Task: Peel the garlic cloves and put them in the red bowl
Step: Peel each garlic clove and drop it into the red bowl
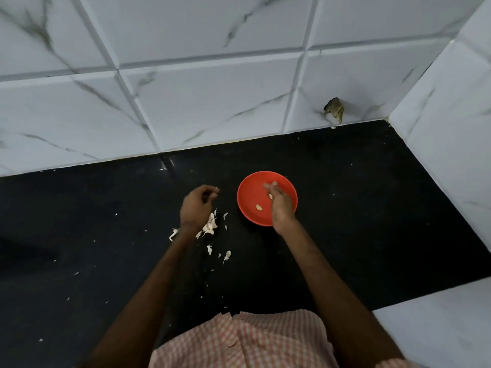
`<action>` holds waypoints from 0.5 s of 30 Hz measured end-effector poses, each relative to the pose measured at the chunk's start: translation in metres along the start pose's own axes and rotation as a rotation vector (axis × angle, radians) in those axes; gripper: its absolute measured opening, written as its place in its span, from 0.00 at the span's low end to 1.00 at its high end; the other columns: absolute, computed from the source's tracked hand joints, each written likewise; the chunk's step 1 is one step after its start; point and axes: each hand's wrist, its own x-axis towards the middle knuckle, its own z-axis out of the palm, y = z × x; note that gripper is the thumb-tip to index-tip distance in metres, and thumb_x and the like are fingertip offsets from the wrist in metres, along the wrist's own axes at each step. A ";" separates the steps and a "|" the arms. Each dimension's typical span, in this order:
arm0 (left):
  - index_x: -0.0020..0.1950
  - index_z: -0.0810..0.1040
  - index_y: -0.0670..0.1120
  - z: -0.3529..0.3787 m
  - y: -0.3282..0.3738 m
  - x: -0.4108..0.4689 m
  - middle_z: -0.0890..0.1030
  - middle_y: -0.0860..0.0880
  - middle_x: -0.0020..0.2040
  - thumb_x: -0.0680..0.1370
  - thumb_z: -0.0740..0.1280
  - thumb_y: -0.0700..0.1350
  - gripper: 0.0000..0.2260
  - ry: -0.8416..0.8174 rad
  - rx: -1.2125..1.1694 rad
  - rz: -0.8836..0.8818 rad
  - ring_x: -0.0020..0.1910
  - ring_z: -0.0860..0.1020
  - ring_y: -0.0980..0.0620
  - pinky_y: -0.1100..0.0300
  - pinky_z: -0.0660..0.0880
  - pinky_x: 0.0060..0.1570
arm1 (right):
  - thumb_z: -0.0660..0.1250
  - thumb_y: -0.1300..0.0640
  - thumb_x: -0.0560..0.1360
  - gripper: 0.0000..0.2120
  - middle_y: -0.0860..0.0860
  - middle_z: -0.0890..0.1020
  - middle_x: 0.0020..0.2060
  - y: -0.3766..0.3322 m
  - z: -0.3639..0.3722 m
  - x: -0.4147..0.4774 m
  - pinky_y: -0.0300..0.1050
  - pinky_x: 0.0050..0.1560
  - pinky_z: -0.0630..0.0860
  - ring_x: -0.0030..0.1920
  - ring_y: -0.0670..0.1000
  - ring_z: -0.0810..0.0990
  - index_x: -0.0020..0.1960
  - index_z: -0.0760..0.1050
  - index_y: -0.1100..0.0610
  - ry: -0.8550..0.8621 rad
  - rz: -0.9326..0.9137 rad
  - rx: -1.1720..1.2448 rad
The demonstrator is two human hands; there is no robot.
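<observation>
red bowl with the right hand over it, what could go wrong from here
The right hand crosses the near rim of the red bowl; pulling back low could nudge or tip it, spilling the peeled clove inside. The second clove by its fingers might bounce out if dropped. Loose skins by the left hand could cling to fingers and reach the bowl.

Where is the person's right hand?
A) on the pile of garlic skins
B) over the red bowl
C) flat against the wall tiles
B: the right hand is over the red bowl, while the left hand is the one above the garlic skins.
</observation>
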 end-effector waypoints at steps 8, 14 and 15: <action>0.69 0.76 0.53 -0.024 -0.070 -0.034 0.75 0.47 0.62 0.78 0.72 0.50 0.20 -0.196 0.419 -0.148 0.56 0.80 0.47 0.51 0.78 0.55 | 0.63 0.60 0.83 0.11 0.50 0.82 0.56 0.022 0.039 -0.010 0.40 0.61 0.72 0.58 0.48 0.79 0.63 0.80 0.59 0.011 -0.520 -0.421; 0.62 0.81 0.47 -0.016 -0.070 -0.043 0.80 0.47 0.58 0.79 0.71 0.45 0.12 -0.116 0.343 -0.114 0.54 0.80 0.48 0.53 0.77 0.53 | 0.61 0.76 0.76 0.23 0.55 0.80 0.62 0.047 0.089 -0.013 0.44 0.66 0.73 0.61 0.52 0.79 0.65 0.80 0.60 -0.287 -0.718 -0.889; 0.60 0.81 0.47 -0.017 -0.070 -0.045 0.82 0.47 0.57 0.79 0.71 0.45 0.10 -0.090 0.315 -0.132 0.53 0.81 0.47 0.54 0.76 0.52 | 0.60 0.77 0.74 0.26 0.55 0.79 0.65 0.050 0.094 -0.013 0.47 0.68 0.72 0.64 0.54 0.78 0.67 0.78 0.59 -0.328 -0.707 -0.976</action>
